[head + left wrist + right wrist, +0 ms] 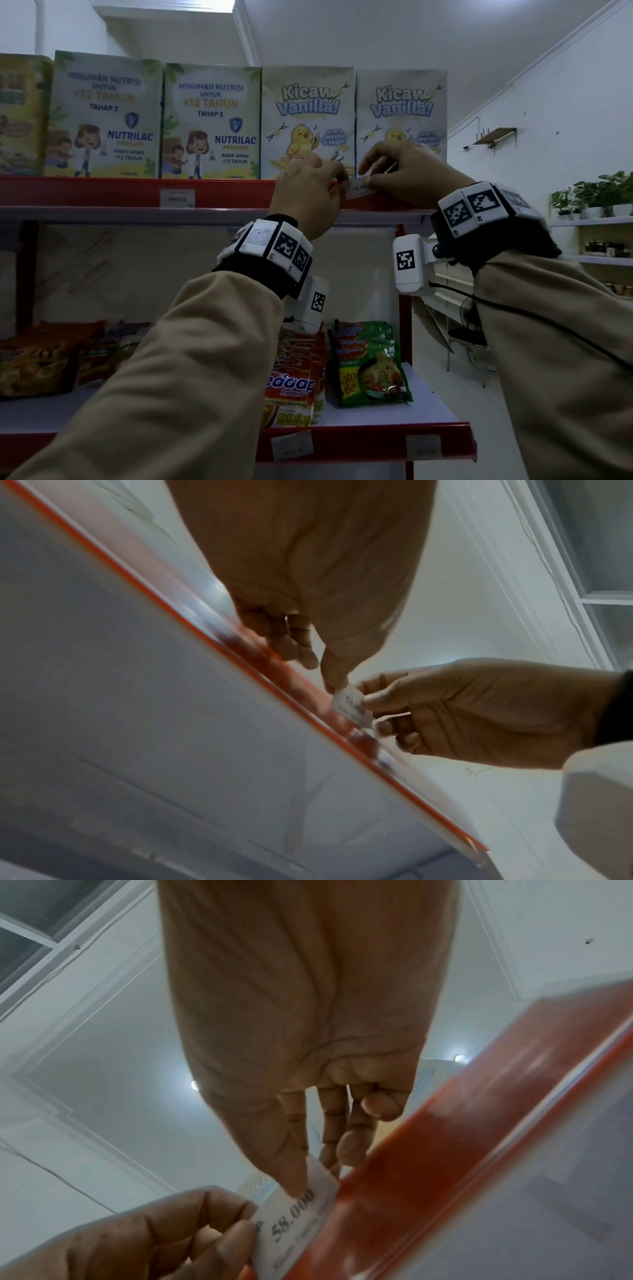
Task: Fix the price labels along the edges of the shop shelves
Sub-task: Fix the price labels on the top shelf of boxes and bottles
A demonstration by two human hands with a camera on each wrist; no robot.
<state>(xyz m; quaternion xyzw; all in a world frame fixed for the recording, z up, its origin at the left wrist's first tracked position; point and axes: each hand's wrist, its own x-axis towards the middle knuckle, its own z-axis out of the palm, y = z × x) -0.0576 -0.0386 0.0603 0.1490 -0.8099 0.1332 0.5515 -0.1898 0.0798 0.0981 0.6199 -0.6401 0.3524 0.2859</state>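
Observation:
A white price label point(359, 189) printed 58.000 lies slightly tilted against the red edge strip point(222, 195) of the top shelf. My left hand point(342, 181) pinches its left end and my right hand point(368, 175) pinches its right end. In the left wrist view my left hand point(334, 681) touches the label point(352, 707) from above with its thumb, while my right hand point(371, 700) holds it from the right. In the right wrist view my right hand point(301, 1183) has its thumb on the label point(298, 1218), and my left hand point(240, 1221) grips the near end beside the red strip point(428, 1164).
Kicaw Vanilla boxes point(308, 120) and Nutrilac boxes point(210, 123) stand just behind the strip. Another label point(177, 198) sits upside down further left. Noodle packs point(370, 363) fill the lower shelf, whose edge carries two labels point(292, 444). Potted plants point(599, 198) stand on a shelf at the right.

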